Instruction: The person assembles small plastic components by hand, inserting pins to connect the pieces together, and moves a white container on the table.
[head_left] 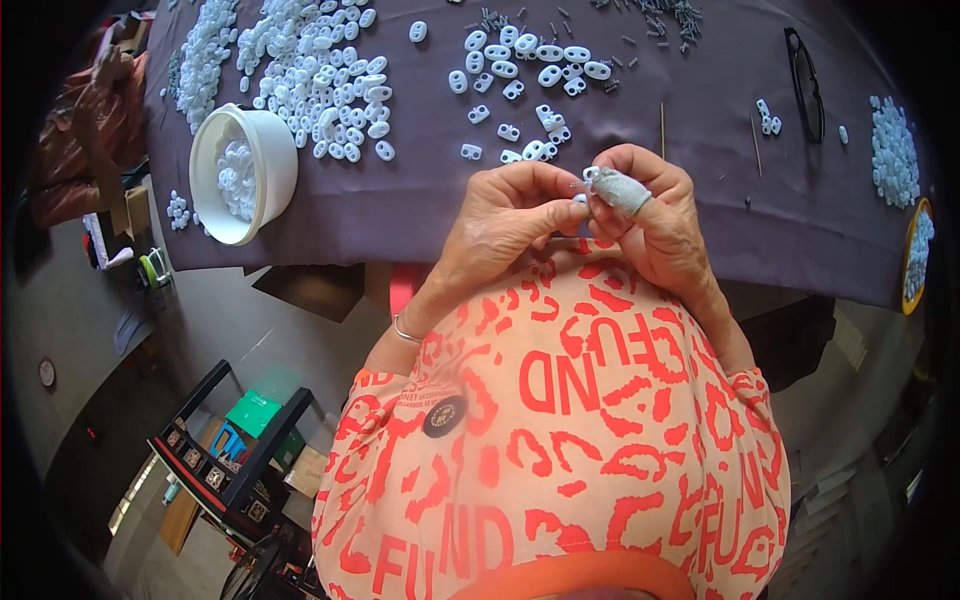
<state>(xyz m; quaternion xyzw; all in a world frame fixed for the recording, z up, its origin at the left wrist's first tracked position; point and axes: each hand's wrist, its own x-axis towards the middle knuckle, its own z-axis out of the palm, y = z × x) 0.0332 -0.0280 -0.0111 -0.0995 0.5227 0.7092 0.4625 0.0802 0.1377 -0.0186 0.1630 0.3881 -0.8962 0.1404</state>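
Close in front of my chest, at the table's near edge, both hands meet with fingertips nearly touching. My left hand (490, 222) is closed in a pinch, and a small metal spring (577, 184) shows at its fingertips. In my right hand (672, 215), also closed, is a small white plastic cord-lock piece (590, 174); a grey-white cloth cover (620, 191) wraps one of its digits. Another white bit (580, 199) shows between the hands, partly hidden by fingers. Just beyond lie scattered white two-hole cord-lock pieces (549, 75) and loose grey springs (611, 86).
On the dark cloth-covered table (400, 200) stands a white tub (272, 165) of white pieces at left, near a large white heap (330, 90). Rightward lie thin sticks (662, 130), black glasses (803, 85), a small-piece pile (893, 150) and a yellow-rimmed container (910, 300). Another person (95, 140) sits far left.
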